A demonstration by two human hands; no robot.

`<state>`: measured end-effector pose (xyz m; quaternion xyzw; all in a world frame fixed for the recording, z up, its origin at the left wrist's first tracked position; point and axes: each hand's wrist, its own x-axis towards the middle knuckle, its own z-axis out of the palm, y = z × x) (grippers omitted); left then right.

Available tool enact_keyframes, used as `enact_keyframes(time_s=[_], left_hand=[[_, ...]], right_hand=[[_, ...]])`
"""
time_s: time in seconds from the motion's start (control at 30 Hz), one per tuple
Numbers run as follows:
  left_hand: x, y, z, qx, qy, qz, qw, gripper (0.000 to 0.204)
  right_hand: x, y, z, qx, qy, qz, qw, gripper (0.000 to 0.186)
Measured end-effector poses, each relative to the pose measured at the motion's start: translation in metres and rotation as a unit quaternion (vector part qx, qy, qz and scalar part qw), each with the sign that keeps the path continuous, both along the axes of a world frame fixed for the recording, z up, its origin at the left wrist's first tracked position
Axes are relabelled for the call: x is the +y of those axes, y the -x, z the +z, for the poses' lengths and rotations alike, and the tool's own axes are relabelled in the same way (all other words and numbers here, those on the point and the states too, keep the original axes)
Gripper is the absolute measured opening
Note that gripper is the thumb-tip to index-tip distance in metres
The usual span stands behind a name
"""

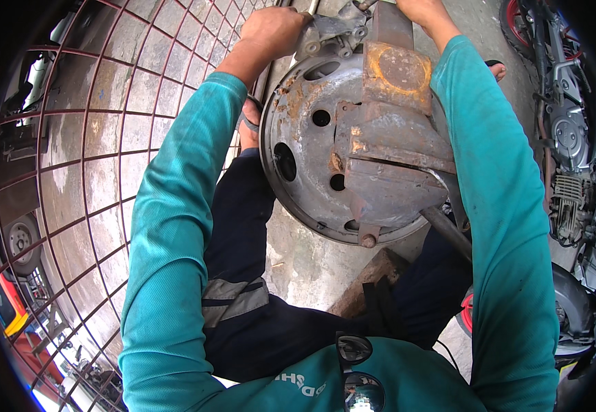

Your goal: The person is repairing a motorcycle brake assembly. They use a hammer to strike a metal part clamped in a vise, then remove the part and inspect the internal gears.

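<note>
My left hand [270, 31] grips a grey metal bracket with bolt holes [329, 31] at the top of the head view. My right hand [421, 14] is at the top edge, right of the bracket, with its fingers mostly cut off by the frame. Below both hands a heavy rusty bench vise [394, 178] sits on a steel wheel disc [294, 134] with several round and oval holes. The vise has a bar handle [442, 226] angled toward the lower right. The bracket lies just beyond the upper rim of the disc, beside the vise's back end.
A red wire-mesh grate [88, 117] runs along the left, with a tyre [23, 244] seen beyond it. Motorbike parts and an engine [566, 137] crowd the right side. My legs straddle the wheel disc on a concrete floor [287, 271], near a brown block [353, 295].
</note>
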<state>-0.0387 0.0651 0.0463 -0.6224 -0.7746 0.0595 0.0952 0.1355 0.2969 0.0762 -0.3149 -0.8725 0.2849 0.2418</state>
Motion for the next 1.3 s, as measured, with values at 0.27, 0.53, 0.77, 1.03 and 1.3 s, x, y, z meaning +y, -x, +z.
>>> enact_keyframes(time_s=[0.27,0.53,0.77,1.03,1.3], left_hand=[[0.001,-0.002,0.001,-0.003,-0.005,0.0,1.0,0.041],[-0.001,-0.001,0.005,-0.013,0.0,-0.01,1.0,0.042],[-0.002,-0.003,0.005,-0.004,-0.008,-0.007,1.0,0.042],[-0.002,-0.002,0.002,-0.002,-0.013,-0.006,1.0,0.042],[0.0,-0.002,0.002,-0.002,-0.009,-0.004,1.0,0.044]], right_hand=[[0.005,0.006,-0.002,-0.067,-0.048,-0.054,0.995,0.034],[-0.005,0.001,0.003,-0.007,0.025,0.002,1.0,0.031],[0.0,0.001,-0.004,0.031,0.004,0.031,0.999,0.028],[0.002,0.005,-0.003,-0.031,-0.034,-0.019,0.999,0.03],[0.003,-0.001,-0.001,-0.015,-0.025,-0.002,1.0,0.035]])
